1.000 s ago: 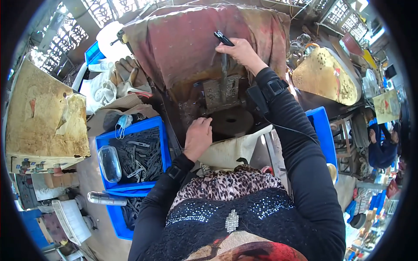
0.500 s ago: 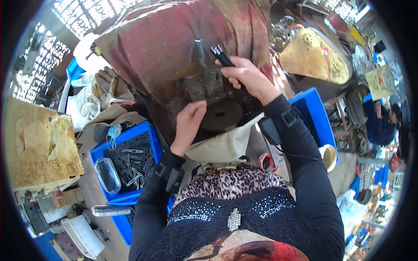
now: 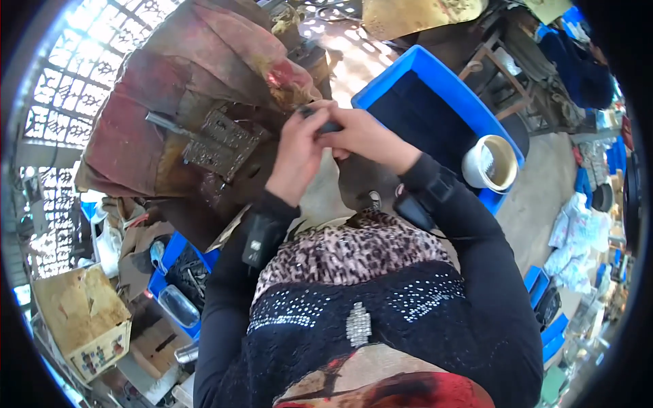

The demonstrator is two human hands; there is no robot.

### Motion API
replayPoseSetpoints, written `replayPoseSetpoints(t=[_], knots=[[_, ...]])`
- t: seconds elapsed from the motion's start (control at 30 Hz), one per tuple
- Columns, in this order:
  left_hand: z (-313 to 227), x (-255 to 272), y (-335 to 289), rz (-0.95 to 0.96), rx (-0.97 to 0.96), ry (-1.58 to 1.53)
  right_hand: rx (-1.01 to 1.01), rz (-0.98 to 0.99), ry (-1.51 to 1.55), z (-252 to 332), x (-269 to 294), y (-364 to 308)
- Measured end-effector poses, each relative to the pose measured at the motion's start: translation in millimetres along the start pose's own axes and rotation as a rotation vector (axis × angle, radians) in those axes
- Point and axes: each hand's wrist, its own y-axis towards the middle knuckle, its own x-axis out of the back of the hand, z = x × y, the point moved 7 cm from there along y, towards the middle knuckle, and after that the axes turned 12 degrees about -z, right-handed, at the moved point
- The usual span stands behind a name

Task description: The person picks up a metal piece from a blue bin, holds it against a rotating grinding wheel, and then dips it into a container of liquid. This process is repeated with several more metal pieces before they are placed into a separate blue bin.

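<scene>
Both our left hand [image 3: 299, 153] and our right hand [image 3: 367, 139] have their fingers [image 3: 348, 120] curled nearly closed, meeting just above the middle of the frame around a slim dark bundle [image 3: 332, 127]. Only part of it shows between the hands, so we cannot count its pieces or tell which hand bears more of it. We judge it light and stiff, hardly fragile, though smooth pieces could slide on one another. We would hold it across its long sides, thumb against fingers, with the ends kept even.

Outward to the left of the hands sits a metal block [image 3: 224, 143], with the red-brown cloth [image 3: 143, 129] beyond it at upper left. At upper right is a large blue crate [image 3: 386, 80], with a pale bucket [image 3: 474, 168] at its lower right corner.

Compared with half a second ago, the hands have come together; then, the right held the bundle and the left was apart. The view has swung too, bringing the crate nearer the middle and the block further left.
</scene>
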Motion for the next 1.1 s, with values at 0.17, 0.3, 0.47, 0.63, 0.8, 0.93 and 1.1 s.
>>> replayPoseSetpoints(t=[0.17, 0.3, 0.47, 0.63, 0.8, 0.93, 1.1], knots=[[37, 2, 10, -0.009, 0.072, -0.034, -0.010, -0.164, 0.070, -39, 18, -19], [52, 3, 7, 0.017, 0.116, -0.116, -0.017, -0.216, 0.084, -52, 23, -37], [63, -1, 2, 0.028, 0.161, -0.124, 0.195, -0.336, -0.140, -51, 33, -50], [35, 25, -5, -0.203, 0.041, 0.365, 0.101, -0.373, -0.647, -76, 74, -55], [-20, 78, 0, -0.243, -0.506, 0.815, -0.318, -0.233, -1.051, -173, 140, -58], [-35, 115, -2, -0.349, -0.759, 1.050, -0.602, -0.132, -1.096, -195, 154, -73], [-28, 127, -6, -0.391, -0.786, 1.322, -0.705, -0.051, -1.105, -205, 159, -67]])
